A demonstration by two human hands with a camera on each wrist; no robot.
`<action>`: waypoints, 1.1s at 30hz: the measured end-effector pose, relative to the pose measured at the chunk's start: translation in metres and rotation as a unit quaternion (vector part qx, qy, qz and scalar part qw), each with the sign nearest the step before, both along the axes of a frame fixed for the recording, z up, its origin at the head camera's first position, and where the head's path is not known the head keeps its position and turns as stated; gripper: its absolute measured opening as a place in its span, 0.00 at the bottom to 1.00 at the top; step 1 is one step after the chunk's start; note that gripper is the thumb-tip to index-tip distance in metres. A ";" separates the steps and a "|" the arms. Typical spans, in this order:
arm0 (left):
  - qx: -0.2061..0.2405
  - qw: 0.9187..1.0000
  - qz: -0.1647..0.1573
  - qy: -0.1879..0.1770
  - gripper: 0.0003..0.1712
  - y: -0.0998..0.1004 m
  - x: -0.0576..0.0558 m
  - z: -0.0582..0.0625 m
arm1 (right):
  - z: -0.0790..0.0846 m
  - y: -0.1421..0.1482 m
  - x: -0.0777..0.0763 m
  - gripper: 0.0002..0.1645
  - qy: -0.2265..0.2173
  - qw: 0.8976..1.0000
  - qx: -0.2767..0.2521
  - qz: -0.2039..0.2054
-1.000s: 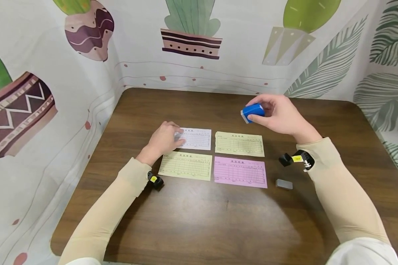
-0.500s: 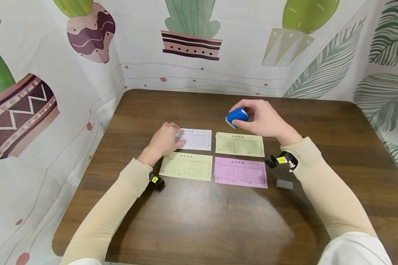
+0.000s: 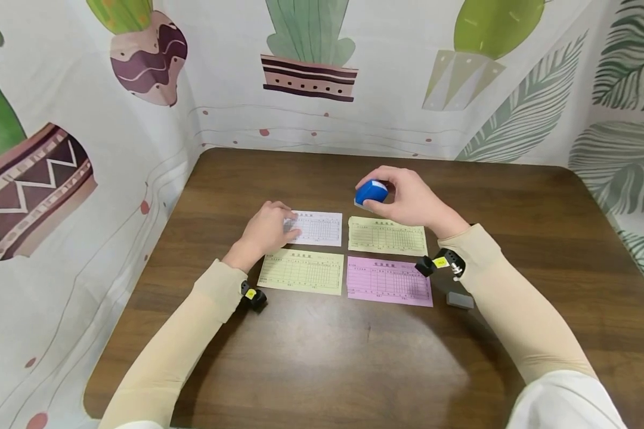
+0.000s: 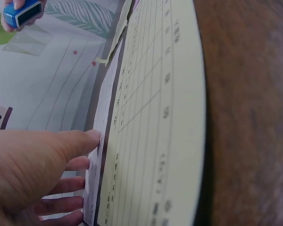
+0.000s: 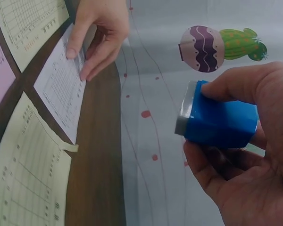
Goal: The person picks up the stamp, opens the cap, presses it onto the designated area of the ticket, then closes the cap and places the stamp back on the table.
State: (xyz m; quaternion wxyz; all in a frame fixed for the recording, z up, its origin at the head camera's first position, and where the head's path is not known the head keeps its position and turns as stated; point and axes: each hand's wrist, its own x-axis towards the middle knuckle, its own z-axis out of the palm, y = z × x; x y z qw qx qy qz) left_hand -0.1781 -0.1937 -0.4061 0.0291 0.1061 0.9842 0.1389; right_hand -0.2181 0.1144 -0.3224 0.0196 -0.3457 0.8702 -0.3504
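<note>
My right hand (image 3: 410,199) grips a blue stamp (image 3: 372,192) between thumb and fingers, above the table behind the papers. In the right wrist view the stamp (image 5: 221,117) shows a grey edge at its base, facing the papers. My left hand (image 3: 265,227) rests on the left end of a white printed form (image 3: 320,229), its fingertips and thumb pressing the paper. Right of that form lies a yellow form (image 3: 387,236). Another yellow form (image 3: 300,272) and a pink form (image 3: 378,280) lie in the nearer row.
A small grey rectangular block (image 3: 460,300) lies right of the pink form, near my right forearm. The brown wooden table (image 3: 322,357) ends at the back against a cloth wall (image 3: 386,128) printed with cacti.
My right hand has carried the blue stamp leftward and slightly down, from over the right side toward the white form. My left hand has stayed on the white form.
</note>
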 end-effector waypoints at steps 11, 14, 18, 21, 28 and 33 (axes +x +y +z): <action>-0.005 1.000 -0.002 0.001 0.25 -0.001 -0.001 -0.001 | -0.009 -0.015 -0.003 0.19 -0.006 1.000 -0.008 0.020; -0.005 1.000 -0.003 0.000 0.25 -0.002 -0.001 -0.001 | -0.012 -0.020 -0.004 0.20 -0.010 1.000 -0.003 0.026; -0.003 1.000 0.002 0.000 0.24 -0.003 -0.001 -0.001 | -0.015 -0.025 -0.005 0.22 -0.016 0.999 0.002 0.032; -0.004 1.000 0.004 -0.002 0.25 -0.002 -0.001 -0.001 | -0.016 -0.027 -0.006 0.23 -0.015 0.999 0.003 0.035; -0.002 1.000 0.007 -0.007 0.25 -0.002 0.000 0.001 | -0.018 -0.032 -0.005 0.22 -0.006 0.999 0.013 0.029; -0.001 1.000 0.006 -0.007 0.25 -0.002 0.000 0.000 | -0.017 -0.035 -0.002 0.22 -0.003 0.999 0.021 0.027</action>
